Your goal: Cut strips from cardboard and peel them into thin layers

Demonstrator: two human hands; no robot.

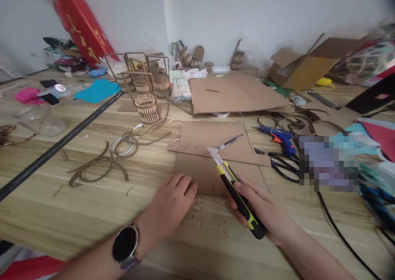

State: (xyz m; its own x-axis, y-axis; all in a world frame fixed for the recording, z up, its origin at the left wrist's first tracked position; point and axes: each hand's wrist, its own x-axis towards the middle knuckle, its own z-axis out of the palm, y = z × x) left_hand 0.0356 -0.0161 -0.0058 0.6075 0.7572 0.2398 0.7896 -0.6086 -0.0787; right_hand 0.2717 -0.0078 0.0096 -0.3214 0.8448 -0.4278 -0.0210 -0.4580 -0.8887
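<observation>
My right hand (256,202) grips a yellow-and-black utility knife (239,197), its blade out and pointing up and left over the cardboard. My left hand (173,202), with a watch (125,244) on the wrist, rests palm down at the near left corner of a cardboard sheet (203,175). Its fingers are loosely bent, their tips partly hidden, and no held object shows. A long cardboard strip (188,147) lies across the sheet. Just beyond the blade, a slim pen (230,142) lies slanted.
Small slatted baskets with tall handles (146,107) stand back left, near curled corrugated strips (119,148). A larger cardboard sheet (234,93) lies behind. On the right are a blue glue gun (279,137), black-handled scissors (285,167) and an open box (296,68). Small scraps dot the wooden table (92,214).
</observation>
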